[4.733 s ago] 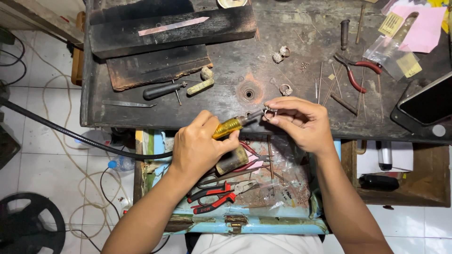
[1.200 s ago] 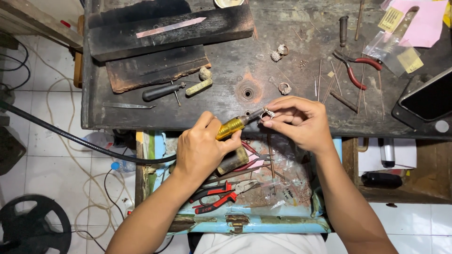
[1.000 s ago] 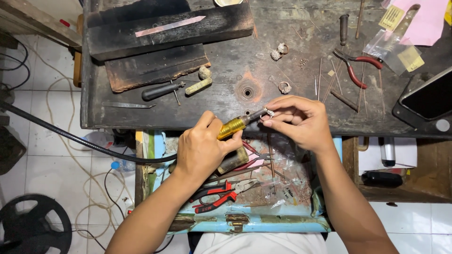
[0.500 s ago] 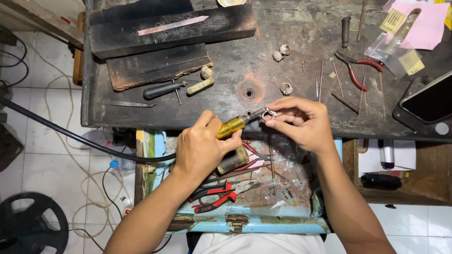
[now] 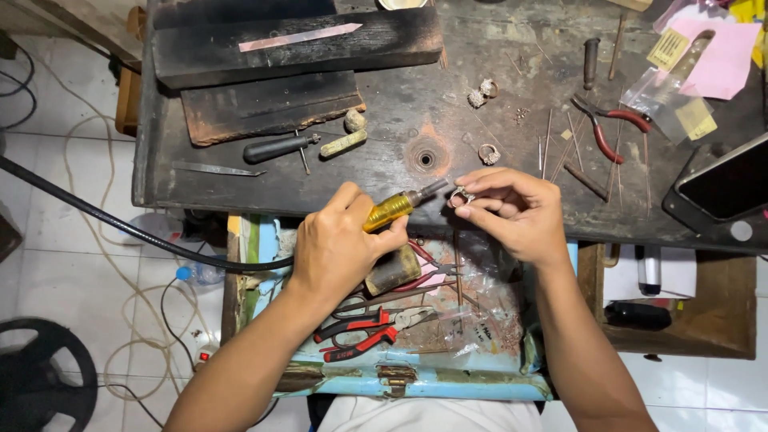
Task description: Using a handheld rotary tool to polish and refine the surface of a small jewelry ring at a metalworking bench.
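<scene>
Head view, at a scarred workbench point(image 5: 240, 180):

— What is each hand doing?

— The left hand point(image 5: 340, 248) is wrapped shut around the amber handpiece point(image 5: 392, 212) of a rotary tool, whose black flexible shaft point(image 5: 120, 228) trails off to the person's left. Its tip meets a small silver ring point(image 5: 459, 194) just off the bench's front edge.

— And the right hand?

— The right hand point(image 5: 512, 212) pinches the ring between thumb and fingertips, closed tight on it, turning it toward the tool's tip. Both hands sit close together above the drawer, likely to keep the tiny piece steady against the bit.

— Why the open drawer below?

— The blue tray point(image 5: 448, 384) pulled out under the hands appears placed to catch filings and dropped parts; red-handled pliers point(image 5: 360, 332) lie in it within easy reach.

— What else is about?

— Two more rings point(image 5: 483, 90) rest farther up the bench, another ring point(image 5: 489, 154) near a round hole point(image 5: 425, 159). A second pair of pliers point(image 5: 608, 128) lies to the right beside thin metal rods point(image 5: 552, 144), and charred wooden blocks point(image 5: 296, 48) sit at the back left.
</scene>
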